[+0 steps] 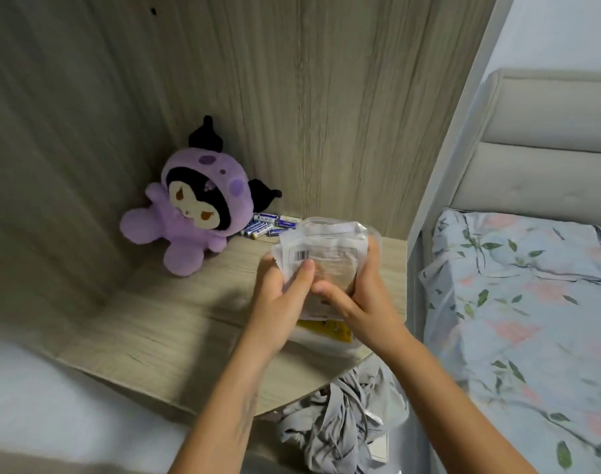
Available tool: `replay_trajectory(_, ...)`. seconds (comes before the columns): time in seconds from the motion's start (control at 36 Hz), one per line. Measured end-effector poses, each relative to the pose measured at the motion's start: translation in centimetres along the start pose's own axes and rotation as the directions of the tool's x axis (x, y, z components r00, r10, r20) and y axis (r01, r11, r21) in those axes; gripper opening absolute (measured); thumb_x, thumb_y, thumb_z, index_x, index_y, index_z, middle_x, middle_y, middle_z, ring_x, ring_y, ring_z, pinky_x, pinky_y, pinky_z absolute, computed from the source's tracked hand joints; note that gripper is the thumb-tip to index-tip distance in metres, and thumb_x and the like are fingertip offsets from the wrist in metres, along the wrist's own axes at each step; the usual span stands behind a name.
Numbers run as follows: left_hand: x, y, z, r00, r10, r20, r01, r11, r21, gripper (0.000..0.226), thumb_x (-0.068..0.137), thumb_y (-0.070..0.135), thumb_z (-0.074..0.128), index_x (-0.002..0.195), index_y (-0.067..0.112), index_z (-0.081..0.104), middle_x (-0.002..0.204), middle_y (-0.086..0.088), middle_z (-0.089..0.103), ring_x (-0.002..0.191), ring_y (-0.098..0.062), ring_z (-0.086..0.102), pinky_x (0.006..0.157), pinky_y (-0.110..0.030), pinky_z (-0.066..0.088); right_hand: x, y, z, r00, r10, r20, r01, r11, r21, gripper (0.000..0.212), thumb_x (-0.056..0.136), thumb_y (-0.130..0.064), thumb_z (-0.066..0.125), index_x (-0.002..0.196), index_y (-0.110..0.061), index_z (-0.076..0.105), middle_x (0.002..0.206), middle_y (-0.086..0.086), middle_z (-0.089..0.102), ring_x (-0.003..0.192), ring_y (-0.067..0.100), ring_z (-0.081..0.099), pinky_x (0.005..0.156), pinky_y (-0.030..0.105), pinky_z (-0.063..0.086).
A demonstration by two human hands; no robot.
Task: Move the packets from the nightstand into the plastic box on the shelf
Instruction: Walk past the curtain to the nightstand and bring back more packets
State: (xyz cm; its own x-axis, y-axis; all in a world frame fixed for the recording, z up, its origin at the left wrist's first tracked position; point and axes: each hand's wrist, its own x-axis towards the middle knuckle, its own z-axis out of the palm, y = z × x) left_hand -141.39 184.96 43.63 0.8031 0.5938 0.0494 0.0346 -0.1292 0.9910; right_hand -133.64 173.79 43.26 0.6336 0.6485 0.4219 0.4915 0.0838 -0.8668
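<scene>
Above the wooden shelf (175,340), both hands held a stack of clear packets (321,254). Left hand (280,299) gripped its left edge, right hand (357,295) its right edge, thumbs pressing the front. A purple plush toy (186,213) sat near some batteries (270,224).

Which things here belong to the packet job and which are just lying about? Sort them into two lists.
Part of the job:
packets, held in the left hand and right hand
plastic box behind the packets
wooden surface under them

Just lying about:
purple plush toy
batteries
grey cloth
bed
</scene>
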Motion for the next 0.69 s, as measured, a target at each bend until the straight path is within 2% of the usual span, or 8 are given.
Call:
replay_trajectory(0.08, -0.2, 0.2, 0.3, 0.998, -0.004, 0.063, 0.023, 0.953, -0.302, 0.033, 0.092, 0.014, 0.057, 0.124, 0.01, 0.054, 0.121, -0.008, 0.065, 0.115, -0.018, 0.061, 0.098, -0.031, 0.049, 0.2, 0.2, -0.1, 1.0, 0.001, 0.015, 0.0, 0.999, -0.039, 0.058, 0.082, -0.052, 0.061, 0.124, -0.048, 0.022, 0.126, -0.031, 0.046, 0.122, 0.004, 0.05, 0.102, 0.025, 0.043)
replay_trajectory(0.17, -0.2, 0.0, 0.8, 1.0, 0.022, -0.008, -0.023, 0.915, -0.402, 0.05, 0.082, 0.016, 0.056, 0.13, 0.005, 0.045, 0.122, -0.012, 0.063, 0.114, -0.02, 0.061, 0.098, -0.032, 0.049, 0.2, 0.6, -0.2, 0.999, 0.016, 0.047, -0.014, 0.999, -0.048, 0.064, 0.081, -0.055, 0.062, 0.126, -0.055, 0.017, 0.133, -0.011, 0.046, 0.124, 0.011, 0.051, 0.102, 0.036, 0.046)
replay_trajectory(0.28, -0.1, -0.4, 1.2, 0.999, 0.019, -0.037, -0.034, 0.9, -0.435, 0.053, 0.083, 0.02, 0.053, 0.132, 0.006, 0.04, 0.123, -0.011, 0.062, 0.115, -0.019, 0.059, 0.098, -0.031, 0.047, 0.1, 1.1, 0.0, 0.999, 0.047, 0.016, -0.046, 0.998, -0.048, 0.087, 0.073, -0.041, 0.072, 0.131, -0.046, 0.007, 0.126, -0.044, 0.034, 0.116, -0.012, 0.047, 0.099, 0.015, 0.041)
replay_trajectory(0.33, -0.1, -0.7, 1.2, 0.999, 0.036, -0.032, -0.046, 0.902, -0.43, 0.05, 0.084, 0.021, 0.052, 0.131, 0.006, 0.041, 0.124, -0.009, 0.061, 0.115, -0.016, 0.059, 0.098, -0.027, 0.047, 0.1, 1.5, 0.0, 0.995, 0.089, -0.034, -0.09, 0.996, -0.026, 0.092, 0.07, -0.035, 0.079, 0.133, -0.04, 0.013, 0.122, -0.04, 0.044, 0.113, -0.009, 0.052, 0.096, 0.016, 0.043)
replay_trajectory(0.39, 0.0, -1.0, 1.1, 0.999, 0.049, 0.004, -0.044, 0.92, -0.389, 0.04, 0.089, 0.019, 0.053, 0.126, 0.005, 0.044, 0.119, -0.006, 0.064, 0.111, -0.011, 0.061, 0.095, -0.023, 0.048, 0.2, 1.5, 0.0, 0.993, 0.104, -0.057, -0.108, 0.992, -0.067, 0.081, 0.068, -0.048, 0.079, 0.131, -0.036, 0.03, 0.12, -0.017, 0.056, 0.112, 0.001, 0.057, 0.095, 0.025, 0.048)
replay_trajectory(0.47, 0.1, -1.4, 0.8, 0.997, 0.057, 0.049, -0.038, 0.946, -0.321, 0.018, 0.098, 0.006, 0.044, 0.115, 0.011, 0.048, 0.108, 0.002, 0.066, 0.101, -0.003, 0.062, 0.087, -0.018, 0.049, 0.3, 1.4, -0.1, 0.995, 0.102, -0.022, -0.105, 0.963, -0.249, 0.068, 0.066, -0.062, 0.069, 0.12, -0.027, 0.048, 0.115, -0.012, 0.058, 0.108, 0.004, 0.058, 0.09, 0.03, 0.049)
replay_trajectory(0.61, 0.3, -1.4, 0.7, 0.994, 0.061, 0.091, -0.043, 0.98, -0.195, 0.021, 0.1, 0.006, 0.038, 0.112, 0.022, 0.045, 0.117, 0.002, 0.061, 0.11, -0.003, 0.058, 0.096, -0.017, 0.044, -0.3, 1.5, -0.4, 0.992, 0.121, 0.03, -0.098, 0.907, -0.409, 0.08, 0.066, -0.073, 0.055, 0.123, -0.019, 0.042, 0.105, -0.001, 0.062, 0.091, 0.019, 0.064, 0.077, 0.039, 0.053)
replay_trajectory(0.69, 0.4, -1.1, 1.0, 0.997, 0.063, 0.051, -0.053, 0.983, -0.176, 0.018, 0.1, 0.006, 0.04, 0.106, 0.021, 0.048, 0.11, 0.004, 0.063, 0.102, 0.0, 0.06, 0.089, -0.015, 0.047, 0.0, 1.2, -0.6, 0.985, 0.166, 0.042, -0.131, 0.89, -0.437, 0.089, 0.061, -0.077, 0.052, 0.12, -0.012, 0.039, 0.094, 0.009, 0.067, 0.085, 0.025, 0.065, 0.074, 0.046, 0.053)
